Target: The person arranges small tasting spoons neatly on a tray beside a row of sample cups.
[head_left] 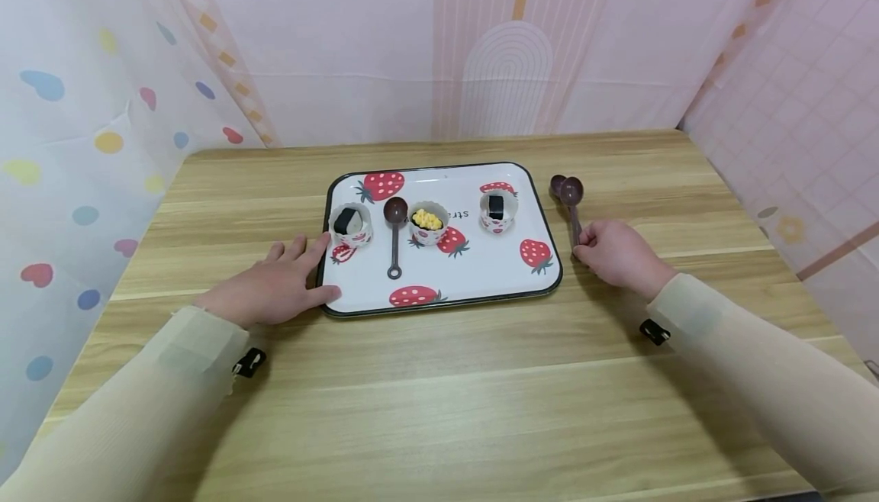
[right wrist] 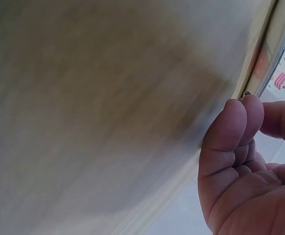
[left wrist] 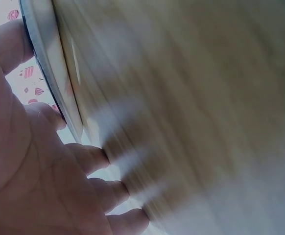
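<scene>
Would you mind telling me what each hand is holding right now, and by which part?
The right hand pinches the handle end of a brown spoon lying on the table. The left hand holds nothing; it rests flat against the tray's left edge.

Left hand point(left wrist: 39, 171) palm up close, fingers point(left wrist: 91, 159) spread, thumb on the tray point(left wrist: 49, 73) rim, blurred wooden table point(left wrist: 191, 98) beyond
</scene>
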The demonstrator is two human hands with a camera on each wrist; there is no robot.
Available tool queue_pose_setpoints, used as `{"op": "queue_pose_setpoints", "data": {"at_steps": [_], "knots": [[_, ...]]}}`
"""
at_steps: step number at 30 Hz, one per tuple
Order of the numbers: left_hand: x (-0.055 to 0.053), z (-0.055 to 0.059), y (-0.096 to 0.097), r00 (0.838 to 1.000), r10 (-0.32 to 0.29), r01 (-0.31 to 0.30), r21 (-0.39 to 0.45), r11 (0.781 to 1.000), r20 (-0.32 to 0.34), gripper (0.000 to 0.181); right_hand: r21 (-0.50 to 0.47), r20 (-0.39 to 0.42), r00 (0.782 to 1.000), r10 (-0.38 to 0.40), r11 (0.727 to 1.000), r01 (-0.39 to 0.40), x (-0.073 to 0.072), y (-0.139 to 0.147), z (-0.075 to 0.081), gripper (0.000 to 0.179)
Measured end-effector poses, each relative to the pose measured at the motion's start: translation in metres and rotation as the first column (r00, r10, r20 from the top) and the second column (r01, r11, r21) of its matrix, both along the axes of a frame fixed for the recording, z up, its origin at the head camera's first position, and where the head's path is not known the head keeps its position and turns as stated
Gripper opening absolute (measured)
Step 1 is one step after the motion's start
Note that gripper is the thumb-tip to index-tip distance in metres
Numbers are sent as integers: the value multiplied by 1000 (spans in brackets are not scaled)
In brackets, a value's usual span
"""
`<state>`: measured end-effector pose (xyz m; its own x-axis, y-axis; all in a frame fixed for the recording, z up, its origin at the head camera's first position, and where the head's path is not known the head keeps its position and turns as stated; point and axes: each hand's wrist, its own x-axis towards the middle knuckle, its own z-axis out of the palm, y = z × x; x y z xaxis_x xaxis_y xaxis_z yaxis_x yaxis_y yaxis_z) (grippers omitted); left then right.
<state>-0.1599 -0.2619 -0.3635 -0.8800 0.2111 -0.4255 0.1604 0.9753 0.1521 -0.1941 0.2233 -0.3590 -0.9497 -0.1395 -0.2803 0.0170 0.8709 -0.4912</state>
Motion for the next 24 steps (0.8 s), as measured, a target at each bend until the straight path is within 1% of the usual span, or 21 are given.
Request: {"op": "queue_pose_setpoints", "data": {"at_steps": [8, 16, 24], "knots": [[0, 0, 0, 1000, 20, -20, -1, 1000, 16, 108, -3, 8, 1000, 0, 1000, 0, 1, -1, 1, 17], [1, 1, 1, 1000, -9, 9, 7, 1000, -12, 105, -2, 5, 1000, 5, 1000, -5, 0, 0, 1, 17], [1, 2, 2, 1000, -3, 3, 4, 1000, -9, 105, -4, 29, 1000, 4, 1000, -4, 0, -2, 2, 18]]}}
